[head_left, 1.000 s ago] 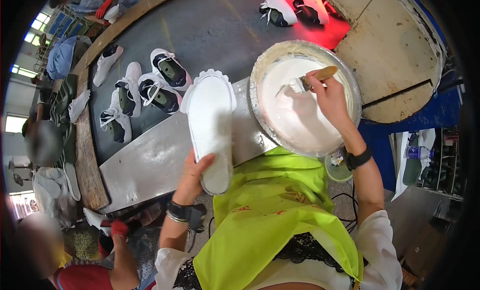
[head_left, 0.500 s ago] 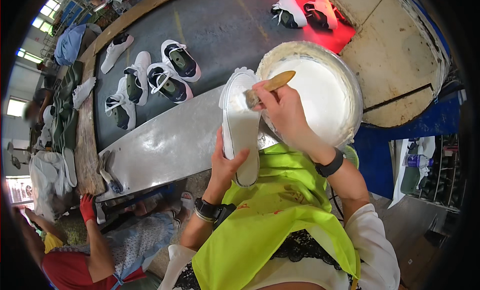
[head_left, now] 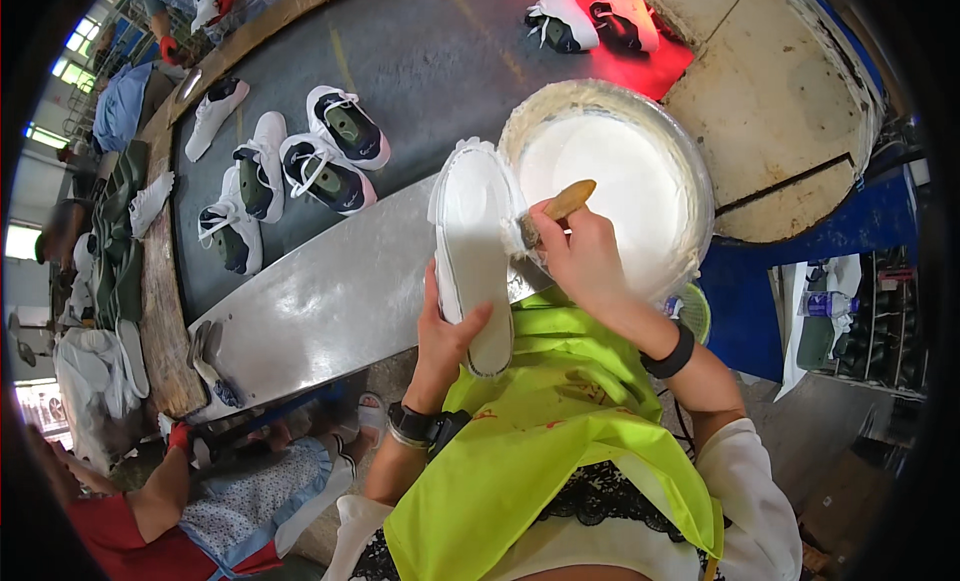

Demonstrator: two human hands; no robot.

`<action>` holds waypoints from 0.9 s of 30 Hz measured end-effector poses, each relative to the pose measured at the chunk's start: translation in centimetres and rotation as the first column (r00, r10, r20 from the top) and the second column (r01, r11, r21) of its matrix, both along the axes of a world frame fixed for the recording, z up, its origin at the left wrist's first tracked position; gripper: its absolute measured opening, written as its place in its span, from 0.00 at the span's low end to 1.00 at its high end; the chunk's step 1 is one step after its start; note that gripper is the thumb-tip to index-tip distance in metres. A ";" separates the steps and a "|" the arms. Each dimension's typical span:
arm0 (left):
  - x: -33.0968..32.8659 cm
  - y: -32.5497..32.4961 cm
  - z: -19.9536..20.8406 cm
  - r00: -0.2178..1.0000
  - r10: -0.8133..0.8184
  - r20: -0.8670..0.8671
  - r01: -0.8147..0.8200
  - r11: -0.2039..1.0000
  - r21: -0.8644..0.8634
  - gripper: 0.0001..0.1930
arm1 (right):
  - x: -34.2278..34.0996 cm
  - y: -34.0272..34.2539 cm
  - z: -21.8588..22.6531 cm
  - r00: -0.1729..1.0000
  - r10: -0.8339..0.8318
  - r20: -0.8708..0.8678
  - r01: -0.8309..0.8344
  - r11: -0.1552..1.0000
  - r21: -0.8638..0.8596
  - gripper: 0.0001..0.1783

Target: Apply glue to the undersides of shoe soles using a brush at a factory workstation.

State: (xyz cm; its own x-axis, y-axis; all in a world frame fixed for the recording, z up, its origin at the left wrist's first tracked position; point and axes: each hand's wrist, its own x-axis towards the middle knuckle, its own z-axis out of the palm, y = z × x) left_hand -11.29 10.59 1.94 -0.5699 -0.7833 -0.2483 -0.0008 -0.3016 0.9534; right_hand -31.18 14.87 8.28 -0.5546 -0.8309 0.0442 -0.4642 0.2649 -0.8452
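My left hand grips a white shoe sole from below, holding it lengthwise in front of me. In my right hand is a brush with a wooden handle, its bristle end against the right edge of the sole. Just behind my right hand stands a large round metal bowl full of white glue. A yellow-green apron covers my lap.
A shiny metal ledge runs in front of me beside a dark conveyor belt carrying several white sneakers. Two more shoes lie on a red patch. A person in red sits at lower left. A wooden board lies at right.
My right hand left the glue bowl with the brush and came to the sole's edge. The sole has shifted right and stands more upright in my left hand.
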 end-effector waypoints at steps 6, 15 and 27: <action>-0.1 0.4 -0.5 0.999 0.038 0.014 -0.038 0.999 -0.018 0.46 | 2.2 -3.7 2.7 0.908 0.152 0.390 -0.070 0.974 -0.216 0.13; -0.3 0.8 -0.2 0.995 0.096 -0.010 -0.096 0.995 -0.010 0.45 | 1.4 -8.9 2.4 0.999 -0.035 -0.028 0.029 0.981 -0.191 0.18; -0.1 0.9 0.2 0.990 0.103 -0.093 -0.101 0.995 0.027 0.40 | 1.9 -9.6 2.4 0.996 0.082 -0.044 -0.093 0.911 -0.403 0.12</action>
State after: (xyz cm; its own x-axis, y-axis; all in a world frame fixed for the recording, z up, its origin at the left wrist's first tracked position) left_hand -11.36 11.53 2.18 -0.5091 -0.8333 -0.2152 0.1206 -0.3167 0.9408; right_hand -29.23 5.28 10.63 -0.4747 -0.7841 0.3997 -0.4931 -0.1392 -0.8587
